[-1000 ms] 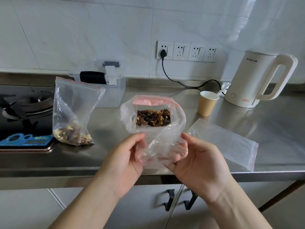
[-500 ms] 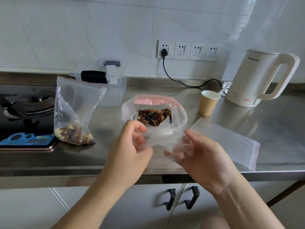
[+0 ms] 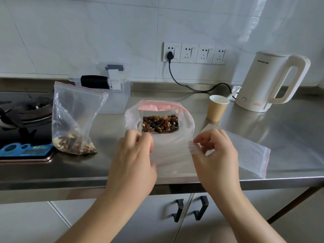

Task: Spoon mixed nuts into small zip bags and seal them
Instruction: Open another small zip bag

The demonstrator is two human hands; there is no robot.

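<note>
A large clear bag with a rolled pink zip top (image 3: 185, 123) stands open mid-counter, mixed nuts (image 3: 160, 123) showing inside. In front of it I hold a small empty clear zip bag (image 3: 171, 151) stretched between both hands. My left hand (image 3: 135, 155) pinches its left edge; my right hand (image 3: 215, 155) pinches its right edge with fingertips. A small zip bag (image 3: 75, 120) with nuts at its bottom stands at the left. Another empty zip bag (image 3: 249, 153) lies flat at the right. A white spoon handle (image 3: 232, 94) sticks out of a paper cup (image 3: 217, 109).
A white electric kettle (image 3: 266, 81) stands back right, its cord running to the wall sockets (image 3: 192, 53). A clear plastic container (image 3: 115, 99) sits behind the left bag. A gas hob (image 3: 26, 111) and a blue gadget (image 3: 24, 149) are far left. The steel counter edge (image 3: 70, 181) runs below my hands.
Both hands have risen and moved apart, pulling the small bag flat and wide between them. The other bags, cup and kettle have not moved.
</note>
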